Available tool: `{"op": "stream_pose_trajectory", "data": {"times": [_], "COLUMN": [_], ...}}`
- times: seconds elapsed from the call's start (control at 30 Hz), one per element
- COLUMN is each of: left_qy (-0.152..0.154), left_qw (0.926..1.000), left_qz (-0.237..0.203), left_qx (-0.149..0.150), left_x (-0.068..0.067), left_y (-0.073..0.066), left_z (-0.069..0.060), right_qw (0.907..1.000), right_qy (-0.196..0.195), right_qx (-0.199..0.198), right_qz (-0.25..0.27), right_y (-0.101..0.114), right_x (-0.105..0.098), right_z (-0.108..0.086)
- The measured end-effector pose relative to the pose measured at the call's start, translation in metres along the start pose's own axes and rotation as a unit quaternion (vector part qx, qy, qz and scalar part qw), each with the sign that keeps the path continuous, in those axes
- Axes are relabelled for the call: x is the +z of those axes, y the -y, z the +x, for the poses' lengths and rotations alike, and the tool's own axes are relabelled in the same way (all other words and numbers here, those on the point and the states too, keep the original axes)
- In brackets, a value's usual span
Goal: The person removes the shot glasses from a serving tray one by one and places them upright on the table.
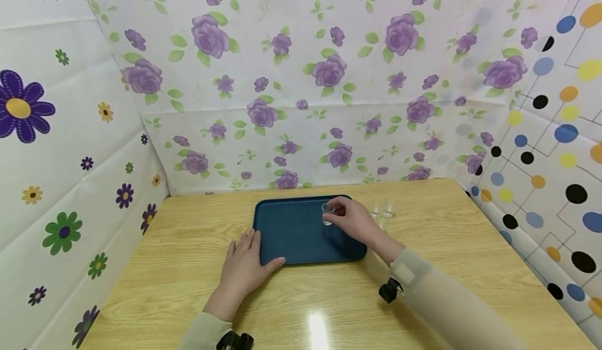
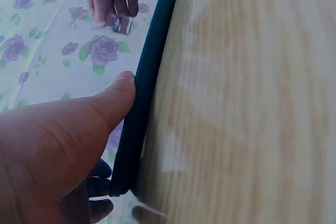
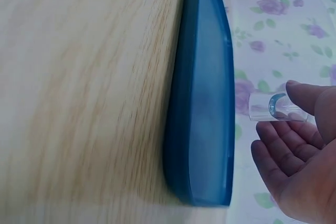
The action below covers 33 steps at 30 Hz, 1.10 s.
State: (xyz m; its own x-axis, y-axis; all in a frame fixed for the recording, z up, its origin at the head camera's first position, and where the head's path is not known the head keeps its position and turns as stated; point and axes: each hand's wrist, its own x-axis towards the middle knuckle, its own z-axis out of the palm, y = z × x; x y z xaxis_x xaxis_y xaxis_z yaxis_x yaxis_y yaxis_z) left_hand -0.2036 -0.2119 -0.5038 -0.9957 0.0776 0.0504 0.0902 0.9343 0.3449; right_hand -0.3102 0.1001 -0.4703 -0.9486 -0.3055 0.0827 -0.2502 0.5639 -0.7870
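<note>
A small clear shot glass point(image 1: 327, 220) is pinched upright between the thumb and fingers of my right hand point(image 1: 356, 221). It hangs above the right half of a dark blue rectangular tray point(image 1: 291, 235). In the right wrist view the glass point(image 3: 262, 107) is apart from the tray's rim point(image 3: 231, 129). My left hand point(image 1: 243, 267) rests at the tray's front left corner, its thumb against the front edge and its fingers along the left side. The left wrist view shows that thumb point(image 2: 123, 90) touching the rim.
Several more clear glasses point(image 1: 388, 210) stand on the wooden table point(image 1: 432, 266) just right of the tray, partly behind my right hand. Flowered cloth point(image 1: 263, 115) walls the back, with patterned cloths on the left and right sides.
</note>
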Motion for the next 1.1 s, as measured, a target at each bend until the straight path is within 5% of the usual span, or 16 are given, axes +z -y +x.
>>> {"op": "stream_pose_trajectory", "data": {"times": [1.1], "left_qy": [0.005], "left_qw": [1.0], "left_qz": [0.0], "left_qx": [0.006], "left_x": [0.006], "left_y": [0.005], "left_z": [0.005], "right_qw": [0.9987], "right_qy": [-0.024], "right_qx": [-0.009], "right_qz": [-0.045], "right_y": [-0.008], "right_x": [-0.089], "right_z": [-0.048]}}
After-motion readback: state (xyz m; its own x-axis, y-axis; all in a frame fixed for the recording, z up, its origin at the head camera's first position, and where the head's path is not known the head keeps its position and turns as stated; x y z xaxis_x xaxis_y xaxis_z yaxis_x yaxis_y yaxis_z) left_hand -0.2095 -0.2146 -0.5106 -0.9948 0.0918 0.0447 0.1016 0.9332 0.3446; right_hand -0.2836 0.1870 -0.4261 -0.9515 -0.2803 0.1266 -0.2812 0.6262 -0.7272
